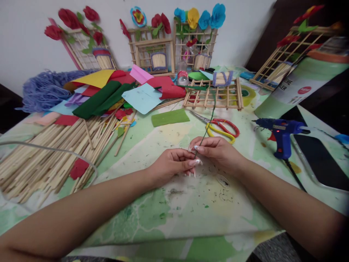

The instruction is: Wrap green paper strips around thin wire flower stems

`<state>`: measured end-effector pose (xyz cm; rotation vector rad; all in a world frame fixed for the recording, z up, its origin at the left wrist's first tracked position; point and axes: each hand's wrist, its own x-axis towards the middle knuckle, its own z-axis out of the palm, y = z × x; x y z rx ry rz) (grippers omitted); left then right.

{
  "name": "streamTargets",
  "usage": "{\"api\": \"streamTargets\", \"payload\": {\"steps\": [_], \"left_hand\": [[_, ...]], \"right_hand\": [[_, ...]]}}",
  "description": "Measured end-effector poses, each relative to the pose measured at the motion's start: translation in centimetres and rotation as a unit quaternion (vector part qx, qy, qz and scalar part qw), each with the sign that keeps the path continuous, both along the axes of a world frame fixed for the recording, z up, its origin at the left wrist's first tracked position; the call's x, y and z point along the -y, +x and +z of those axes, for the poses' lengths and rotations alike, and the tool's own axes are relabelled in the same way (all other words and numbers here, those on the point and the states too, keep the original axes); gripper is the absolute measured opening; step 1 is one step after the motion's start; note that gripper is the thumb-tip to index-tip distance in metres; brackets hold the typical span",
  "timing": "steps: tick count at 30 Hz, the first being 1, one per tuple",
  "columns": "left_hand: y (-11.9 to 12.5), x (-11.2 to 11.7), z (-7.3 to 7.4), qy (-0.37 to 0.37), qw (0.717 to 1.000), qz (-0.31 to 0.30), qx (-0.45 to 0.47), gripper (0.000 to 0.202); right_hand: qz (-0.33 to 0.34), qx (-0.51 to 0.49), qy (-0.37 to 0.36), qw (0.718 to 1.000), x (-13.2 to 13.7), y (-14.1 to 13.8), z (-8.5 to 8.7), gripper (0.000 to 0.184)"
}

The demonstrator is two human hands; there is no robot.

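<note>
A thin dark green stem (208, 122) rises from between my two hands toward the back of the table. My left hand (171, 165) pinches its lower end with the fingers closed. My right hand (218, 153) is closed round the stem just above, fingertips touching the left hand's. Both hands hover low over the green patterned tablecloth (177, 207) in the middle of the table.
Red and yellow scissors (222, 128) and a green paper strip (170, 117) lie behind my hands. A blue glue gun (282, 131) and a phone (317, 158) sit at the right. Wooden sticks (54, 156) pile at left, coloured paper sheets (120, 92) and flower-decorated stick frames (214, 95) behind.
</note>
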<state>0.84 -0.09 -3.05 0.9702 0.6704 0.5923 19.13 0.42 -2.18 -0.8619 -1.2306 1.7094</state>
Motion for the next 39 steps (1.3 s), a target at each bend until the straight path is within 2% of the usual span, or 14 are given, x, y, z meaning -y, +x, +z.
{"api": "streamTargets", "payload": {"steps": [4,7,15,19,25,32,35,39], "left_hand": [[0.1,0.1,0.7,0.015,0.997,-0.054,-0.054,0.033],[0.3,0.3,1.1,0.014,0.997,-0.040,-0.071,0.036],[0.5,0.4,1.0,0.016,0.997,-0.007,-0.077,0.034],[0.4,0.4,0.9,0.023,0.997,-0.002,-0.071,0.033],[0.2,0.4,0.7,0.028,0.997,-0.010,-0.074,0.032],[0.3,0.4,0.8,0.031,0.996,-0.009,-0.079,0.036],[0.3,0.4,0.8,0.032,0.996,-0.013,-0.088,0.037],[0.2,0.4,0.8,0.028,0.996,-0.014,-0.089,0.035]], "right_hand": [[-0.011,-0.004,0.009,1.000,0.0,0.0,0.2,0.011],[-0.012,-0.018,0.002,1.000,0.3,-0.1,0.4,0.013],[-0.097,-0.046,-0.033,0.994,0.7,-1.0,0.3,0.026],[-0.080,-0.051,-0.025,0.995,0.6,-0.8,0.2,0.024],[-0.129,-0.060,-0.008,0.990,0.1,-0.5,0.5,0.021],[-0.144,-0.060,-0.008,0.988,0.4,-0.8,0.4,0.022],[-0.143,-0.063,-0.024,0.987,0.2,-0.6,0.6,0.018],[-0.162,-0.084,-0.034,0.983,-0.1,-0.2,0.9,0.022]]}}
